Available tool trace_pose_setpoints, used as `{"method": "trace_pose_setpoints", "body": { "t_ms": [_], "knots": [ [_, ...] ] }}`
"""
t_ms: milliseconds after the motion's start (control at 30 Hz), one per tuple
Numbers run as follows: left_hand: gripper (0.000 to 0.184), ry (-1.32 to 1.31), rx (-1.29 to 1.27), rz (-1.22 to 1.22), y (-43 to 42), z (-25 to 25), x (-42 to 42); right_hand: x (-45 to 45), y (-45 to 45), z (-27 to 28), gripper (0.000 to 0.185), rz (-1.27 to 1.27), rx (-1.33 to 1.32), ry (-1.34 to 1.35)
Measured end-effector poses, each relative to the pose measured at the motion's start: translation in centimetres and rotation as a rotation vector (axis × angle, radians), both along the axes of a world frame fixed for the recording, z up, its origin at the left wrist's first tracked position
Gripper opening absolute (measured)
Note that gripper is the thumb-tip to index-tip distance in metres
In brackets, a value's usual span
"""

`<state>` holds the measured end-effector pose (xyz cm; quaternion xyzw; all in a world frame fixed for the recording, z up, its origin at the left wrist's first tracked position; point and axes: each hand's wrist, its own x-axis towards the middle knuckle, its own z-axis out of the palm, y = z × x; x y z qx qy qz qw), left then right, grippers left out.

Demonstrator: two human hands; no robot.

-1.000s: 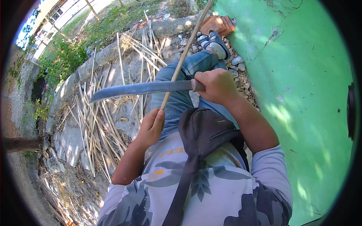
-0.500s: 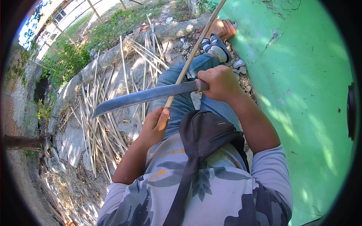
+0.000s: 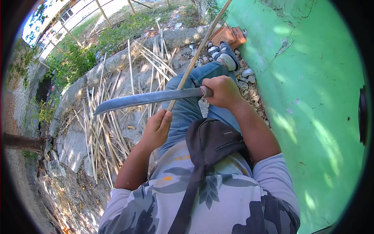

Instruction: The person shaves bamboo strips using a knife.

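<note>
Count recorded: one machete (image 3: 148, 98); one held stick (image 3: 195, 57); two hands, one left hand (image 3: 157, 128), one right hand (image 3: 222, 92); one black bag (image 3: 214, 138). Pale strips (image 3: 92, 134) number well over ten, overlapping, exact total indeterminable.

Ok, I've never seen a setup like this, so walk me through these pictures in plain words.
There is no machine here: a seated person works with two bare hands, seen from a camera worn on their head, looking down. The left hand grips the lower end of a long stick. The right hand holds a long knife by its handle, with the blade crossing the stick. Pale strips lie scattered on rough ground to the left. A black bag rests against the body.
</note>
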<state>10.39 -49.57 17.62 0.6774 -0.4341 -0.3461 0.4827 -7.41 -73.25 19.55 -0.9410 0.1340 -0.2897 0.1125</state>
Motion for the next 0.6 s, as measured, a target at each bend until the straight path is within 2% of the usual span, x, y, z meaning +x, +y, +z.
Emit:
{"method": "trace_pose_setpoints", "body": {
  "t_ms": [67, 167, 267, 367, 600],
  "knots": [
    [0.034, -0.016, -0.001, -0.001, 0.4, -0.2, 0.1, 0.2, 0.0, -0.1, 0.017, 0.006, -0.012, -0.002],
    [0.033, 0.095, 0.001, 0.011, 0.5, 0.0, -0.6, 0.3, 1.5, 0.6, 0.018, 0.054, -0.035, 0.027],
    [0.033, 0.055, -0.029, 0.009, 0.1, -0.7, -1.0, 0.9, 1.0, 1.4, 0.018, 0.053, -0.113, 0.043],
    [0.034, 0.162, 0.021, 0.064, -0.1, 0.3, -1.0, 1.7, -0.1, 0.3, 0.017, -0.003, -0.001, 0.001],
    [0.036, 0.088, -0.029, 0.032, 0.6, -1.4, -0.1, 1.6, 1.0, 0.4, 0.022, 0.014, -0.040, 0.030]
  ]
}}
